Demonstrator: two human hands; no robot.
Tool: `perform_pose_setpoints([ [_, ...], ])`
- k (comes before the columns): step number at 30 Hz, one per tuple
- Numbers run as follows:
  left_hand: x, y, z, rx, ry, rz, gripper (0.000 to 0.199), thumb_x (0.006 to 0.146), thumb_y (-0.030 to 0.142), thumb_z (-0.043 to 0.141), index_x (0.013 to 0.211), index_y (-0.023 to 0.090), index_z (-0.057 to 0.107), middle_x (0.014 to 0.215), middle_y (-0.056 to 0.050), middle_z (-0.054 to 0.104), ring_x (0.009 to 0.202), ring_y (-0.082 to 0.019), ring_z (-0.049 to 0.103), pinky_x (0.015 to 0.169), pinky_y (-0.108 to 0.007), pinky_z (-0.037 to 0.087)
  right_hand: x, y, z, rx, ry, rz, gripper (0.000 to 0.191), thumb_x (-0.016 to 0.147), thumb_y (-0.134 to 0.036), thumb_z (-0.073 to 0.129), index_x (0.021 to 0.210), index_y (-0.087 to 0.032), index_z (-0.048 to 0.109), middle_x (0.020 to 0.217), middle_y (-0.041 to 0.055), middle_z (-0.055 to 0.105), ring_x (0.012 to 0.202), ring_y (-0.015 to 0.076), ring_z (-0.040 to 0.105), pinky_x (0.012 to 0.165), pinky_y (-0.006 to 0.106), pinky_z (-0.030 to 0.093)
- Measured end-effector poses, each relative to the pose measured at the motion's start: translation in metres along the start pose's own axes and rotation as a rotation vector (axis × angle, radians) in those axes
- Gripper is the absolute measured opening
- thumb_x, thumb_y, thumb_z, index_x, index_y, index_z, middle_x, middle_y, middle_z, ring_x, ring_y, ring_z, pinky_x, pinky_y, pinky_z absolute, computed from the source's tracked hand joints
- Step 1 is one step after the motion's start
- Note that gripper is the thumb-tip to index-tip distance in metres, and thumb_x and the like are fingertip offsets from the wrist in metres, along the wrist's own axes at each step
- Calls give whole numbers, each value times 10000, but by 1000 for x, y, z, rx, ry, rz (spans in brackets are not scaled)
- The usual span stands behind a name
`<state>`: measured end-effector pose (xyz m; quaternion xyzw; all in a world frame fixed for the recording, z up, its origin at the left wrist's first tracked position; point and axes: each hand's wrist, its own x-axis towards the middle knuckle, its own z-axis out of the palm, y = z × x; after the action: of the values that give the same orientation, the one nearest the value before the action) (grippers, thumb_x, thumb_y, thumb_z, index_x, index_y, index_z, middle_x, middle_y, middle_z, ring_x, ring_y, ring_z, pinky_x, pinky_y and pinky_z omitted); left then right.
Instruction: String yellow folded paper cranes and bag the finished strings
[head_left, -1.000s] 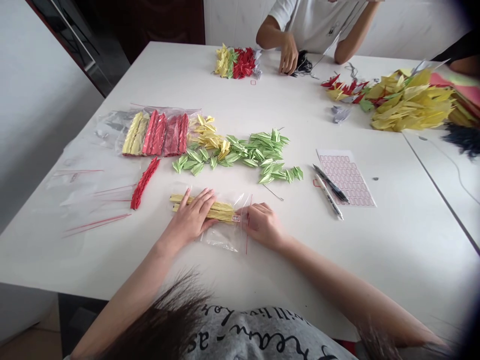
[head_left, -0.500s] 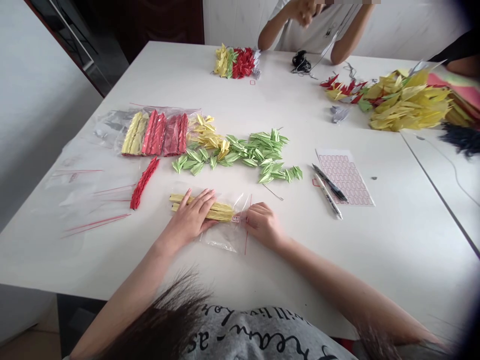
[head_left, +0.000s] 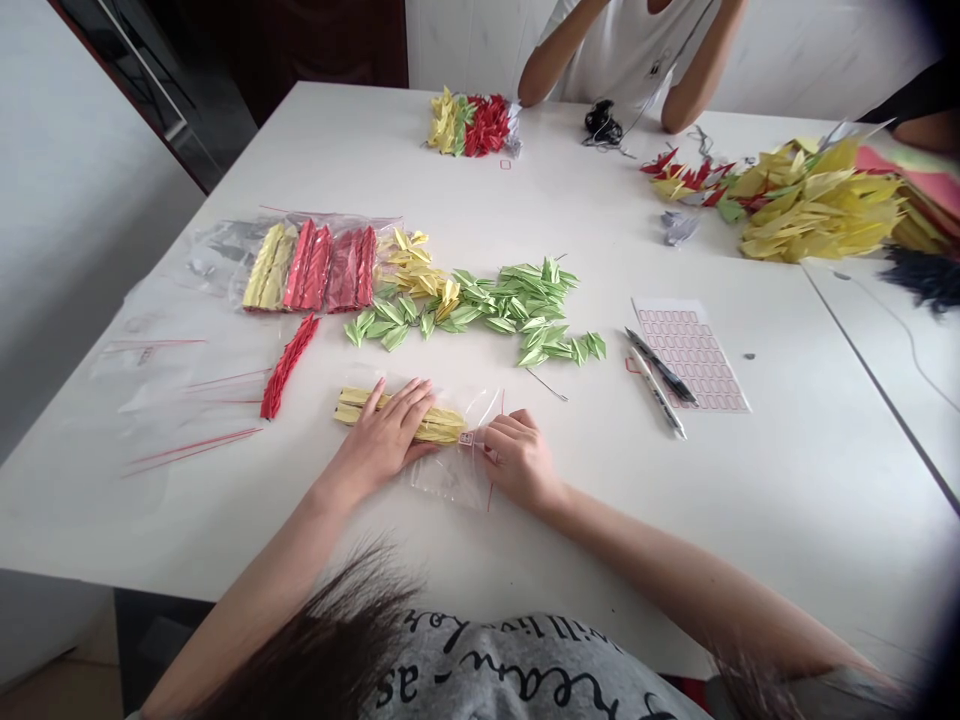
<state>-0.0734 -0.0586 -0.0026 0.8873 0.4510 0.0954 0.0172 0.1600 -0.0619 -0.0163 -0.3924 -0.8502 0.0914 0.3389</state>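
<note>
My left hand (head_left: 388, 428) lies with its fingers outstretched over yellow folded-paper strips (head_left: 442, 424), pressing them against the table. The strips are in a clear zip bag (head_left: 450, 484) with a red line along its right-hand end. A small red-and-white label (head_left: 466, 438) shows by the right ends of the strips. Curled closed beside that label, my right hand (head_left: 521, 455) pinches the bag near its red-lined end. Its fingertips are partly hidden. Beyond my hands lie chains of green folded paper (head_left: 517, 300) and a yellow cluster (head_left: 416, 268).
Bagged yellow and red strips (head_left: 307, 268), a loose red strip (head_left: 289, 366) and flat clear bags (head_left: 165, 390) lie left. A label sheet (head_left: 705, 350) and two pens (head_left: 660, 366) are right. Across the table sits a person (head_left: 622, 60), near black cord (head_left: 602, 123) and a yellow paper pile (head_left: 817, 205).
My right hand and the bag's end have shifted slightly left, and the strips poke further out left of my left hand. The person opposite has lifted a hand out of view.
</note>
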Motion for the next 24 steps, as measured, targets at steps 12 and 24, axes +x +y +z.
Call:
perform_pose_setpoints([
  [12, 2, 6, -1, 23, -10, -69, 595, 1003, 491, 382, 1459, 111, 428, 1544, -146, 423, 1455, -270, 375, 1211, -568, 251, 5, 2, 0, 68, -90, 145, 329, 940, -387, 601, 1199, -185, 614, 1152, 129, 668, 1048, 241, 642, 851, 363, 511],
  [24, 1, 14, 5, 14, 12, -125, 731, 1004, 556, 298, 1574, 108, 200, 1600, -161, 305, 1500, -301, 270, 1225, -572, 172, 12, 6, 11, 33, -152, 178, 272, 906, -346, 658, 1121, -183, 687, 1103, 120, 703, 1000, 256, 661, 906, 422, 542],
])
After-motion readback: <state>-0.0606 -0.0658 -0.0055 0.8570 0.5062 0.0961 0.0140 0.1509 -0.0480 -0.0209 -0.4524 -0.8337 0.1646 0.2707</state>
